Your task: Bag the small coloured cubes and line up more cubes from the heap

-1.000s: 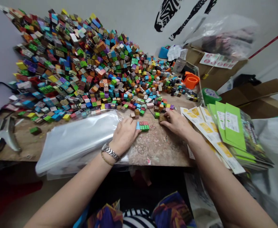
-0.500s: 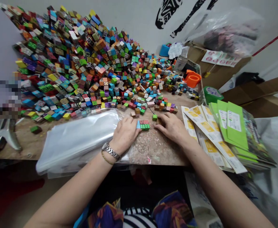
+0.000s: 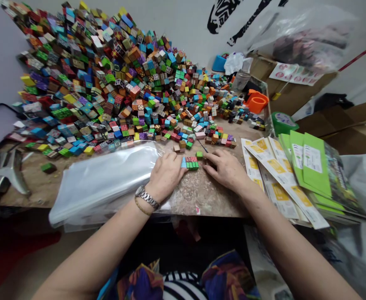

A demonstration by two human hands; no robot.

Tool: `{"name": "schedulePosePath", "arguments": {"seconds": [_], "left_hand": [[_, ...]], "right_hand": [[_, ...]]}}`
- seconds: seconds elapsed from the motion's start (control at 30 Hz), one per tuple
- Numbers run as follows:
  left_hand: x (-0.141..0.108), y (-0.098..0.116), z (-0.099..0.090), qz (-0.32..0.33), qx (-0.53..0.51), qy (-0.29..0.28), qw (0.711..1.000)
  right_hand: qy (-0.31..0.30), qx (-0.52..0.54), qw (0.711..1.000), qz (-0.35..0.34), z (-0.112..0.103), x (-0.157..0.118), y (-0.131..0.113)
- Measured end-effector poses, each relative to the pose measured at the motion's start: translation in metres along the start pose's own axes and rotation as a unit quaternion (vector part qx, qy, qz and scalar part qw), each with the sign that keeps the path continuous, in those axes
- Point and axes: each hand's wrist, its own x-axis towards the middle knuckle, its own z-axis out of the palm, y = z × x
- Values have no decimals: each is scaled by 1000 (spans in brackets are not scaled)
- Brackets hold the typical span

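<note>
A: At the 9 o'clock edge of the worktable (image 3: 29,189), one stray green cube (image 3: 48,168) sits alone; a stack of clear plastic bags (image 3: 108,179) lies just to its 3 o'clock.

B: Left hand?

A: The left hand (image 3: 166,175) rests palm-down on the right end of the bags, wristwatch (image 3: 146,197) on the wrist. Fingers loosely curled, holding nothing; fingertips touch the blue end of the small cube cluster (image 3: 189,162).

B: Cluster location?

A: Table centre, between both hands, at 6 o'clock from the large heap of printed cubes (image 3: 114,83). Mostly green-faced cubes set side by side, red-patterned tops. A single green cube (image 3: 199,154) sits just beside it at 1 o'clock.

B: Right hand?

A: The right hand (image 3: 226,168) lies flat, fingers narrowly spread and pointing toward the cluster at 9 o'clock. Whether anything sits under the fingers, cannot tell.

B: Handling judgement?

A: Cubes look small, light, rigid, with glossy printed faces, so likely a bit slippery. They appear loose, so the cluster would probably scatter if lifted at one end. Best taken by pressing in from both opposite ends, or pinching single cubes on two flat sides.

B: Far right?

A: Fanned printed cards (image 3: 273,175), then green packaging sleeves (image 3: 311,166) at 3 o'clock.
</note>
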Motion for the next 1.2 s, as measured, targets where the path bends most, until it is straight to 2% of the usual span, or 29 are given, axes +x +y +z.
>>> {"name": "schedulePosePath", "arguments": {"seconds": [0.3, 0.47, 0.63, 0.77, 1.0, 1.2], "left_hand": [[1, 0, -1, 2, -3, -11, 1000], [0, 0, 0, 3, -6, -7, 1000], [0, 0, -1, 4, -7, -1, 1000], [0, 0, 0, 4, -3, -1, 1000], [1, 1, -2, 3, -3, -10, 1000], [1, 0, 0, 0, -8, -12, 1000]], "right_hand": [[10, 113, 992, -51, 8, -3, 0], [30, 169, 985, -36, 15, 0, 11], [2, 183, 983, -33, 13, -4, 22], [0, 196, 979, -48, 11, -6, 22], [33, 217, 973, -72, 19, 0, 15], [66, 202, 976, -38, 26, -5, 6]]}}
